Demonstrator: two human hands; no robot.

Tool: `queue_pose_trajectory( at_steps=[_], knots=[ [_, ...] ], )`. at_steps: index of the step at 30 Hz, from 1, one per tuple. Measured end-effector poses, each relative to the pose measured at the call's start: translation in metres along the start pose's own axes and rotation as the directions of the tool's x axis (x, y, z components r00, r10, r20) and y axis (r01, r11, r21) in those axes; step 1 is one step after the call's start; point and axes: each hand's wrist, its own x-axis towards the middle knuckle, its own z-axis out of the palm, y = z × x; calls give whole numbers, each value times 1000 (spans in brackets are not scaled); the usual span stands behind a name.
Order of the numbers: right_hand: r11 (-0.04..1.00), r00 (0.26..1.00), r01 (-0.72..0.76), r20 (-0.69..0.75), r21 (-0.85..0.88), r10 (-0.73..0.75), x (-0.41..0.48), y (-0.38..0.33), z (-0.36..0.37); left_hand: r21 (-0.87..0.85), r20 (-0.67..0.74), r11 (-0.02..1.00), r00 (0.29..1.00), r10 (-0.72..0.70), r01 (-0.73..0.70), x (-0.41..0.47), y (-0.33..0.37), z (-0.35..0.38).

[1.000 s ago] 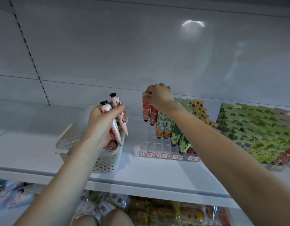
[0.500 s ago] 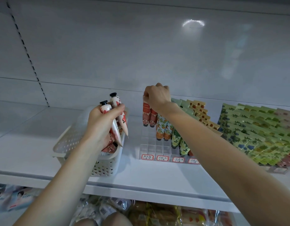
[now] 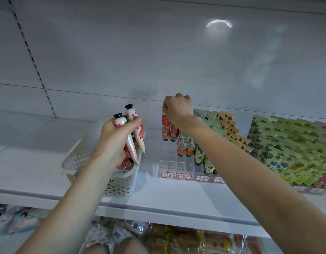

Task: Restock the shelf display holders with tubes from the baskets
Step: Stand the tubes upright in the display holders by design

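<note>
We've got our left hand (image 3: 113, 142) wrapped around two pink-and-white tubes (image 3: 139, 137), black caps up, just over the white basket (image 3: 78, 159) at centre-left of the frame. Our right hand (image 3: 178, 110) is curled over the top edge of a red tube (image 3: 166, 128) standing at the back-left of the clear holder (image 3: 174, 163), mid-frame. Looks like a pinch, but the fingertips are hidden from us.

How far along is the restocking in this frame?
Partway. Done: the far holder on the right looks full, and the clear holder has tubes in its back rows. In hand: the right hand pinches a red tube at its back-left corner; the left hand grips two pink tubes over the basket. Left: the front slots are empty and more tubes lie in the basket.
</note>
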Motion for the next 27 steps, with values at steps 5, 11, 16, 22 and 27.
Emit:
queue_pose_trajectory(
  at_steps=[5,11,16,22,27],
  knots=[
    [1000,1000,4,-9,-19,-4,-3,-1,-1,-15,-1,1000,1000,5,-5,0,0,2],
    [1000,1000,-2,22,-11,2,-3,0,-4,-37,8,999,1000,-2,2,-1,3,3],
    [998,999,10,50,54,-13,-4,3,-7,-22,28,1000,1000,13,-13,-3,4,3],
    [996,997,17,76,88,-24,-5,4,-9,-40,39,999,999,12,-11,-6,5,2],
    [999,997,20,78,32,-23,0,5,-11,-32,35,999,999,12,-11,-8,5,3]
  ],
)
